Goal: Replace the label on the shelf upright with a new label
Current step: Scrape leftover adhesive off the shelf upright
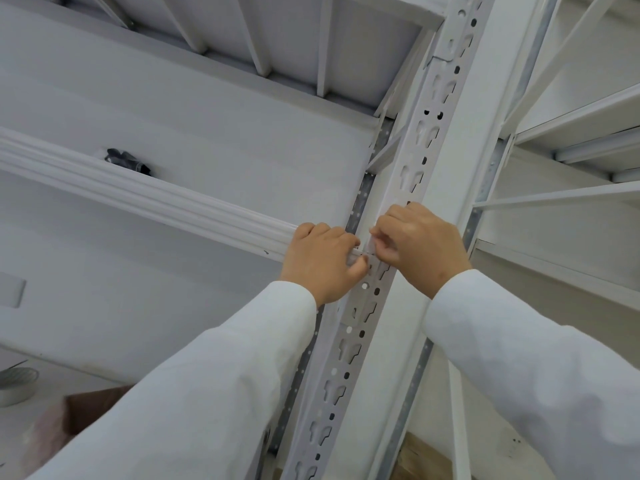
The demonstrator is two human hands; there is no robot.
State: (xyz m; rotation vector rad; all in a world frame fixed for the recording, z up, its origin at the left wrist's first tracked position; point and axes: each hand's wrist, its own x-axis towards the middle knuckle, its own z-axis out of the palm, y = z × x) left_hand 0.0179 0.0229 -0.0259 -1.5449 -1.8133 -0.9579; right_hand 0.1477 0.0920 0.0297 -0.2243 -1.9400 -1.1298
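Both hands at white slotted upright (367,308): left hand (322,263) & right hand (420,244) pinching small label (362,255); pale shelving all round.

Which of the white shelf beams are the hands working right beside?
The ribbed horizontal beam left of the perforated upright: the left hand rests at its end, beside the right hand. The other beams sit higher or far right.

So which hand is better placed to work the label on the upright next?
Probably the right hand: its fingertips pinch the label on the upright, while the left hand lies flatter, seemingly steadying.
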